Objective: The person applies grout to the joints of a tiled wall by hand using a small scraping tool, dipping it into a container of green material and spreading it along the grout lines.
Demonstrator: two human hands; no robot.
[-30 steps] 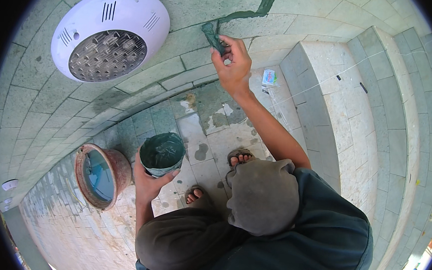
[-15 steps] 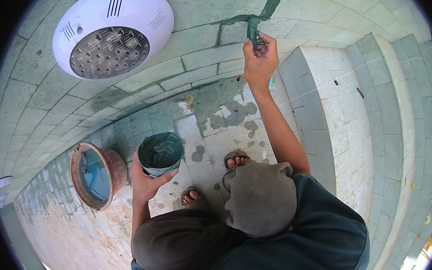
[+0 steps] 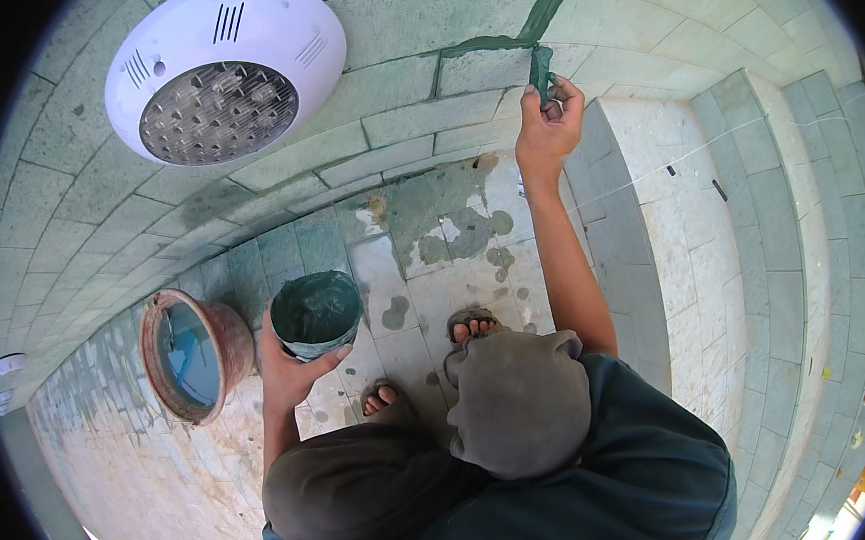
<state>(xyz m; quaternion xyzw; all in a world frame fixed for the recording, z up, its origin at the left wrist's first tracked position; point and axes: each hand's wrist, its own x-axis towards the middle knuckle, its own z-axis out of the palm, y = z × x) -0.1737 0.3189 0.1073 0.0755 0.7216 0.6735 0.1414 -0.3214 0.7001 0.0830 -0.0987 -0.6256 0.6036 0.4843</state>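
My left hand [image 3: 291, 360] is wrapped round a cup [image 3: 322, 351] of thick dark green grout, held out over the floor with its mouth up. At the tiled wall [image 3: 394, 97], my right hand [image 3: 550, 128] pinches a small flat spreader [image 3: 539, 74] coated in the same green paste. The spreader's tip is at the lower end of a smeared green grout line [image 3: 542, 17], near where two joints meet. Whether it touches the wall I cannot tell. My fingers hide its lower end.
A large white round light [image 3: 314, 21] is mounted on the wall at the upper left. A reddish-brown bucket [image 3: 245, 342] of water stands left of the cup. Tiled steps [image 3: 700, 239] rise on the right. Wet stains [image 3: 470, 231] mark the floor beyond my feet.
My right hand has moved right and slightly down with the spreader, off the joint where it was pressed. The green blob there now lies flatter. My left hand and the cup have shifted slightly left.
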